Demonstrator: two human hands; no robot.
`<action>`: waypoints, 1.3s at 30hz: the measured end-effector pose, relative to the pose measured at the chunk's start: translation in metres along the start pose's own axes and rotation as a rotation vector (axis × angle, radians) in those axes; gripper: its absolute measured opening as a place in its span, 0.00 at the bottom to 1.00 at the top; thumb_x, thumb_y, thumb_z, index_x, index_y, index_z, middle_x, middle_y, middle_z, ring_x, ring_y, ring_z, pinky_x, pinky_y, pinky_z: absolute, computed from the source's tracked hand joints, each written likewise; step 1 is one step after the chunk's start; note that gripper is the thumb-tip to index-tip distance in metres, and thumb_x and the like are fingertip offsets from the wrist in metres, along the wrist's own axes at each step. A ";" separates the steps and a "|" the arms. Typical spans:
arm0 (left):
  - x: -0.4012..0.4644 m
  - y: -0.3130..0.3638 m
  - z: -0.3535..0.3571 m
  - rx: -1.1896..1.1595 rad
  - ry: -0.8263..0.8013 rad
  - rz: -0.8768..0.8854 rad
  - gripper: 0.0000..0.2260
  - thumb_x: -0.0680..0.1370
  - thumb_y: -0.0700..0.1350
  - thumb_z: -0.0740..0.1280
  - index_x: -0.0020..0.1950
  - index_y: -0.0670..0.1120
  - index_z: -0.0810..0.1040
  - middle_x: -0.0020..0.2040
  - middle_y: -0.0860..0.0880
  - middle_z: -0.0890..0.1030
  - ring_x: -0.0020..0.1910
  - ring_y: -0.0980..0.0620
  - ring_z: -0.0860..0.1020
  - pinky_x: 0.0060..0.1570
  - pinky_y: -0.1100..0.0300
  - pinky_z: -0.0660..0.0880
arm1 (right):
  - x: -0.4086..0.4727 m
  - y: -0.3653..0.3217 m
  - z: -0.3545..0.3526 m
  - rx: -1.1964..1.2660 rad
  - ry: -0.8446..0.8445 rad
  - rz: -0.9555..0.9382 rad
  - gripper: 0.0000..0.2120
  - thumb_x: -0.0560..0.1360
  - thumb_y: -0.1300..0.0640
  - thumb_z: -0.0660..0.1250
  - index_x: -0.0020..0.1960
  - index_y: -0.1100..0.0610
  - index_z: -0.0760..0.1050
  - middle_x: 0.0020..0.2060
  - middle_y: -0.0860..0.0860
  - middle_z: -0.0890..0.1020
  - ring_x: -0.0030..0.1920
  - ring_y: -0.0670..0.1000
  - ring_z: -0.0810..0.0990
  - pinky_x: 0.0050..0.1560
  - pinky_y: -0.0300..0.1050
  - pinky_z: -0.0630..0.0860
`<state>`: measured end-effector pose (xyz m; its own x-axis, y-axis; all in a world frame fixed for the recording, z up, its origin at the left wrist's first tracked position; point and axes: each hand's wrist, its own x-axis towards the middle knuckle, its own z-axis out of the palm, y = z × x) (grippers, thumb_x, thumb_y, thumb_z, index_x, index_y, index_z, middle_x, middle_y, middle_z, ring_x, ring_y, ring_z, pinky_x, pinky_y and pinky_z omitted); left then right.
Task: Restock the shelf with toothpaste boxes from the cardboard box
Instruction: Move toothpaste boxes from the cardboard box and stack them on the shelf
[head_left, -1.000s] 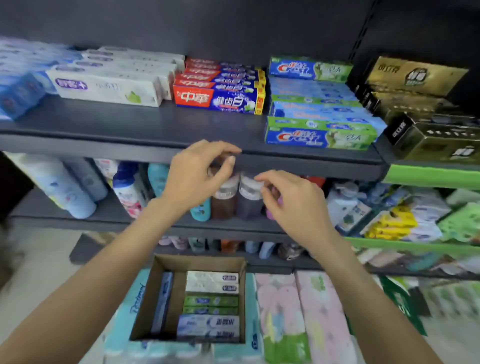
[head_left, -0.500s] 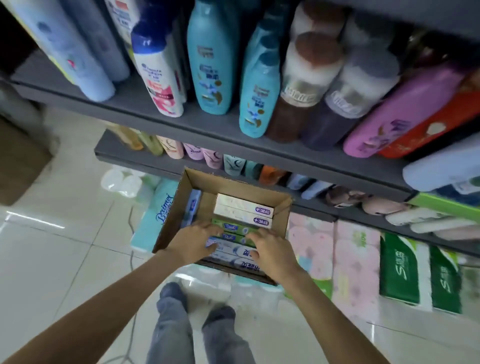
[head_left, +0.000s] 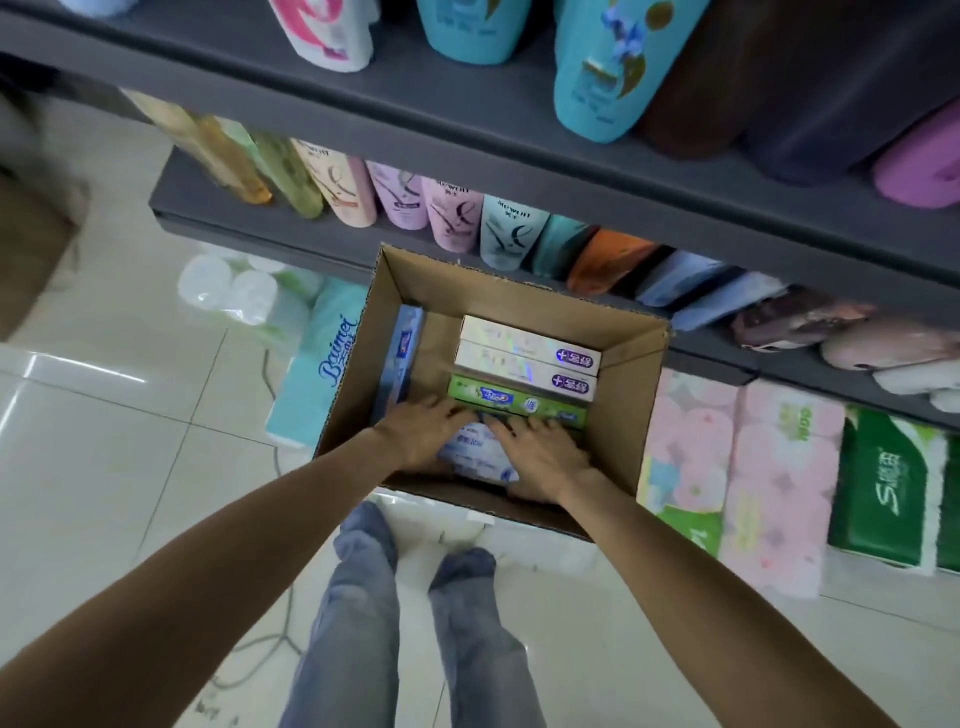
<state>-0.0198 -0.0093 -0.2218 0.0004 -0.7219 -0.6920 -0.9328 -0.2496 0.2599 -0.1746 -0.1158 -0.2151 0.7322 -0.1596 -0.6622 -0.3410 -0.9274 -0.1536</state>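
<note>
Glossy white floor tiles (head_left: 130, 467) under cardboard box (head_left: 623, 415); hands' grip unclear.

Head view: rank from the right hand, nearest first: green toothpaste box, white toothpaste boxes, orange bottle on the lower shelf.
From the right hand:
1. Green toothpaste box, in the cardboard box at the fingertips.
2. White toothpaste boxes, just behind the green one.
3. Orange bottle, on the shelf beyond the cardboard box.

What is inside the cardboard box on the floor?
Two white toothpaste boxes, a green one, a blue one on edge, and a pale one partly hidden under both hands.
</note>
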 end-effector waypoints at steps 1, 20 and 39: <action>0.002 0.001 0.000 0.000 -0.003 0.004 0.37 0.72 0.57 0.69 0.75 0.51 0.54 0.73 0.47 0.61 0.70 0.45 0.63 0.64 0.47 0.67 | 0.000 0.000 -0.002 0.028 -0.002 -0.005 0.43 0.72 0.49 0.68 0.77 0.55 0.46 0.68 0.59 0.67 0.65 0.60 0.69 0.62 0.52 0.69; -0.097 0.003 -0.125 -1.482 0.558 -0.002 0.40 0.67 0.45 0.74 0.74 0.54 0.56 0.63 0.49 0.72 0.57 0.57 0.76 0.60 0.53 0.75 | -0.088 -0.001 -0.117 0.780 0.514 0.220 0.44 0.62 0.50 0.77 0.71 0.49 0.55 0.64 0.50 0.70 0.63 0.53 0.70 0.57 0.51 0.72; -0.236 0.117 -0.205 -1.946 0.469 0.128 0.25 0.75 0.51 0.63 0.68 0.39 0.69 0.53 0.39 0.78 0.47 0.44 0.78 0.49 0.53 0.75 | -0.235 -0.037 -0.205 1.683 0.595 0.087 0.06 0.78 0.55 0.64 0.54 0.52 0.76 0.52 0.52 0.82 0.50 0.50 0.81 0.51 0.46 0.75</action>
<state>-0.0547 -0.0007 0.1101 0.3552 -0.7892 -0.5011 0.6302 -0.1937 0.7519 -0.2139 -0.1134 0.0965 0.6441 -0.6260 -0.4395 -0.2828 0.3390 -0.8973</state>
